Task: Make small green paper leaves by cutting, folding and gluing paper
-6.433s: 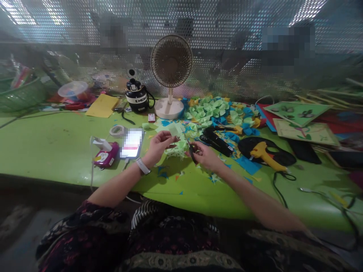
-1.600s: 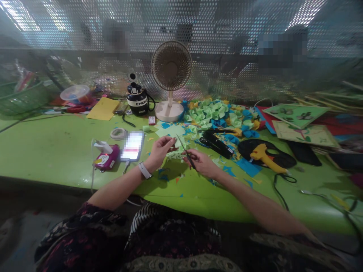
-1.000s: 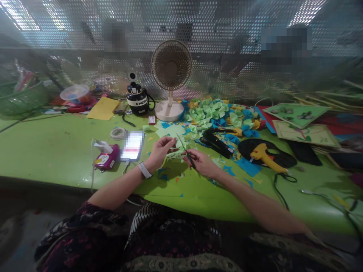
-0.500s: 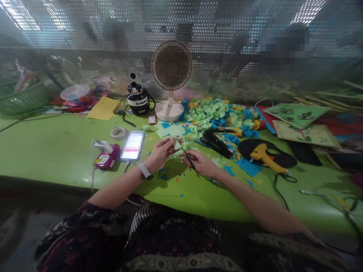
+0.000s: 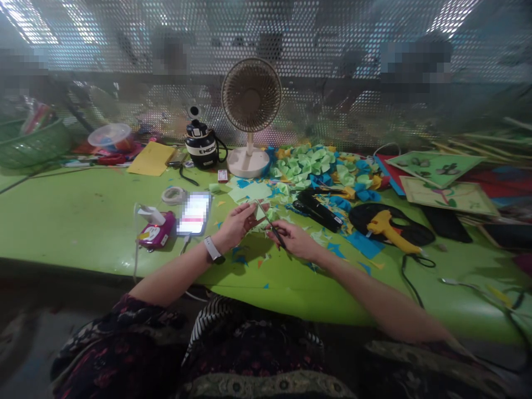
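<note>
Between the fingers of my left hand (image 5: 240, 221) is a small piece of light green paper (image 5: 260, 211). My right hand (image 5: 293, 238) is closed round the dark handles of a pair of scissors (image 5: 276, 231), whose blades point up and left to the paper. Whether the blades are apart is too small to tell. Beneath both hands lie paper scraps (image 5: 260, 260) in green, blue and orange. Beyond them rests a stack of light green paper sheets (image 5: 251, 191), and behind that a heap of folded paper pieces (image 5: 310, 166) in green, blue and yellow.
A fan (image 5: 251, 100) and a black bottle (image 5: 201, 147) stand at the back. Left are a lit phone (image 5: 194, 215) and a purple power socket (image 5: 157, 235). Right lie a black stapler (image 5: 318, 210), a yellow glue gun (image 5: 390, 231) and decorated cards (image 5: 436, 166). A green basket (image 5: 33, 141) sits far left.
Hardly anything differs. Both hands stay in place with the paper and scissors, and the scissor blades lie slightly differently against the paper.
</note>
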{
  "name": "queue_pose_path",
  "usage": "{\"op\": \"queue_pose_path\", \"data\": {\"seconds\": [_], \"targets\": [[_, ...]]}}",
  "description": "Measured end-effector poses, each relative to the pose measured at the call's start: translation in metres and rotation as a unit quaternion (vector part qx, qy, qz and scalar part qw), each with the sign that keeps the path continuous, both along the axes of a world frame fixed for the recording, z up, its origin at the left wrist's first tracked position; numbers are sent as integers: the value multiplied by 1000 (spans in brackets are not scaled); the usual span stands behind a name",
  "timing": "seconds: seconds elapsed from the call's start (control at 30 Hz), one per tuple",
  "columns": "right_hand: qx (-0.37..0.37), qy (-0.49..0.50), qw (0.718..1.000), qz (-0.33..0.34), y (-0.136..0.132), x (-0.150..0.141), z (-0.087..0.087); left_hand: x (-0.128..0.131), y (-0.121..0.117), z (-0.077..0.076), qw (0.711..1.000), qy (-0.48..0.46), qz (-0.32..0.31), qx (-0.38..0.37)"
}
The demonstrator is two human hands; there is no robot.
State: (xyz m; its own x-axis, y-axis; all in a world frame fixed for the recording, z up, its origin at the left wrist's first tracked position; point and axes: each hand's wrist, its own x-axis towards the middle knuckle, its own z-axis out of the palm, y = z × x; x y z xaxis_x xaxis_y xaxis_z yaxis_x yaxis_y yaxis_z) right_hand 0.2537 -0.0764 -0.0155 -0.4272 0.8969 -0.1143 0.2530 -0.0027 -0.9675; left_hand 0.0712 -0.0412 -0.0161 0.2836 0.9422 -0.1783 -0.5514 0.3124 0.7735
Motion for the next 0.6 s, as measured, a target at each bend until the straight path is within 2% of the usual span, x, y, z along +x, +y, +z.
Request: {"op": "queue_pose_path", "data": {"seconds": [0.37, 0.6], "targets": [[16, -12, 1000, 3, 1, 2, -5, 0, 2, -6, 1000, 0, -8, -8], [-38, 0, 999, -12, 3, 1, -1, -2, 4, -5, 1000, 0, -1, -18]]}}
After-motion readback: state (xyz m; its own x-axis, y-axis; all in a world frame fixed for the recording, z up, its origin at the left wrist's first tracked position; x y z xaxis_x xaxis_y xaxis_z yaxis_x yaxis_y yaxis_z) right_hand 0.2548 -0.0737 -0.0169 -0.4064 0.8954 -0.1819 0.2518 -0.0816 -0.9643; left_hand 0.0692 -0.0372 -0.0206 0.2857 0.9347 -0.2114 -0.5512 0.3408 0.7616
